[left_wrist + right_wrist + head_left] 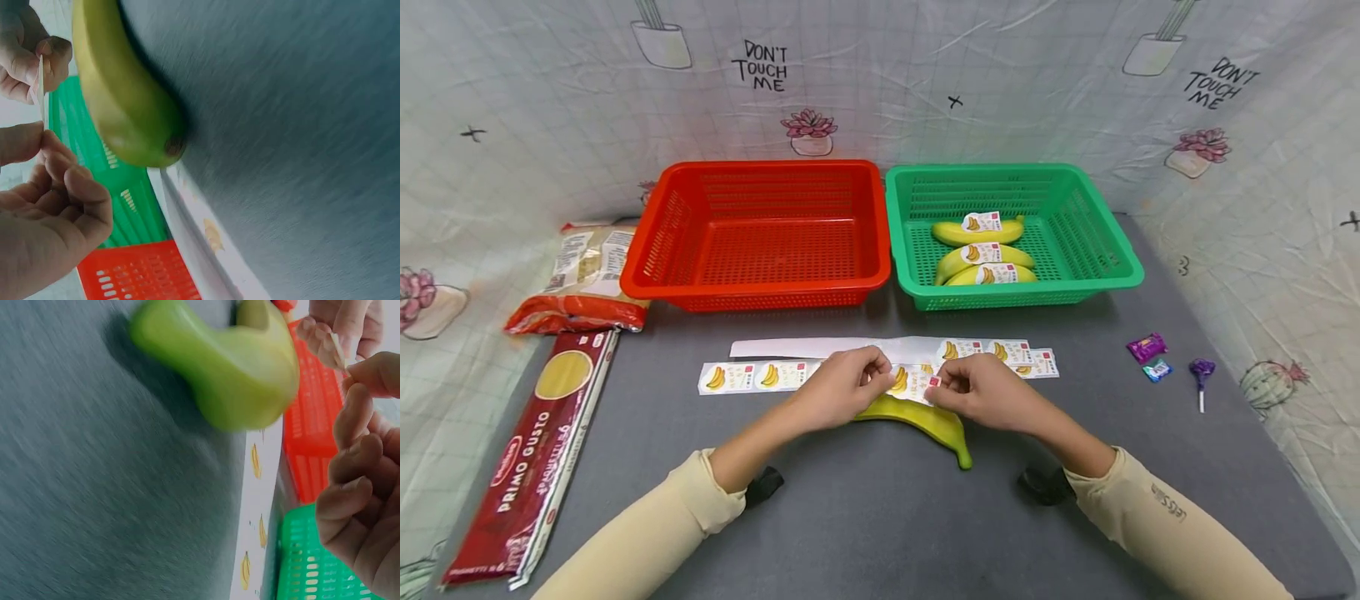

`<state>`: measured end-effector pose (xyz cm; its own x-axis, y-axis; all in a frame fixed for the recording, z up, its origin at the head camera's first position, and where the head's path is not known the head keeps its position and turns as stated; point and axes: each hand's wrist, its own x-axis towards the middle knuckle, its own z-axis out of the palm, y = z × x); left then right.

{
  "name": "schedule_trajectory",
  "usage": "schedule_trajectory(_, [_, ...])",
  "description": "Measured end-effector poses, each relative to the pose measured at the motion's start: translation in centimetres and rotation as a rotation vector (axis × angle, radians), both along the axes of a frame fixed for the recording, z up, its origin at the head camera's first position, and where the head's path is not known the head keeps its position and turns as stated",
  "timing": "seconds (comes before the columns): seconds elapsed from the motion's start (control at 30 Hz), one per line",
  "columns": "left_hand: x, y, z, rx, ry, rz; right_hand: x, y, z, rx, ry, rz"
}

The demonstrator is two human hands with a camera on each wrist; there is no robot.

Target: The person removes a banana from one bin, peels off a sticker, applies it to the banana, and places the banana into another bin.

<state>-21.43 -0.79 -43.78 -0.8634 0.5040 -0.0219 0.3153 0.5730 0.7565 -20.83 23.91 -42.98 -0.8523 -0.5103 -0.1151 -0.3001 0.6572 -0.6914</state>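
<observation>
- I see the banana (925, 419) flat on the tabletop (880, 517), its long axis running left to right, stem tip pointing near-right.
- It sits just under and nearer than both grips, its left part hidden by the left hand (838, 390).
- Both grips pinch one label (912, 382) between them, held right above the banana: left fingers curled on its left edge, right hand (981, 392) on its right edge.
- Label strips (752, 376) lie just beyond; farther off are a red basket (760, 287) and a green basket (917, 287) holding three labelled bananas (977, 250).
</observation>
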Motion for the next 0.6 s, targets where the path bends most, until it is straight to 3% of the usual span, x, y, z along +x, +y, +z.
schedule_trajectory(0.27, [1.7, -0.6, -1.1, -0.018, 0.101, 0.020, 1.5, -0.9, -0.5, 0.057, 0.072, 0.018])
schedule_trajectory(0.6, [1.9, -0.3, -2.7, -0.065, 0.132, 0.034, 1.6, -1.6, -1.6, 0.150, 0.164, -0.034])
